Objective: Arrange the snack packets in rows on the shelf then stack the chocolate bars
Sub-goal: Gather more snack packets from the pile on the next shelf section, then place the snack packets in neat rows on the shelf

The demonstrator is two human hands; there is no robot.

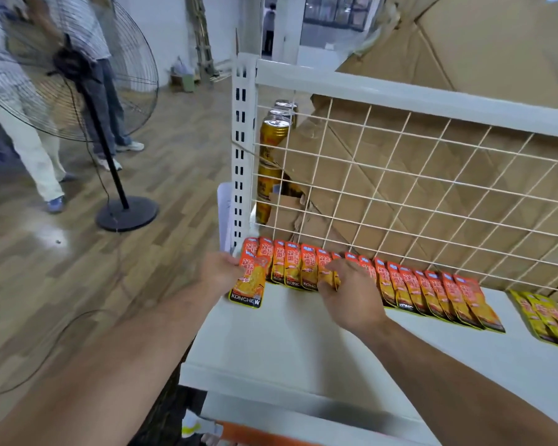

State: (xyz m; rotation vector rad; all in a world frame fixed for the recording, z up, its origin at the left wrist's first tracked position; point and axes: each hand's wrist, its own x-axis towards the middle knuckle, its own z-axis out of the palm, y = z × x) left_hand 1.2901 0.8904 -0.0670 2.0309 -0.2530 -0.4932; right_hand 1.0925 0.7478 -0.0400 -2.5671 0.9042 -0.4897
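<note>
Bright, even indoor light from overhead. Soft glare patch on the wood floor, near left. Only faint shadows under the snack packets on the white shelf. Packets sharp, lettering legible. Fan and far-left figures smeared. Wide-angle bowing: wire grid lines curve toward the right edge.

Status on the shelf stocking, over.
Left hand holds orange packet at left end of row. Right hand grips the row midway. Nothing blocking.
</note>
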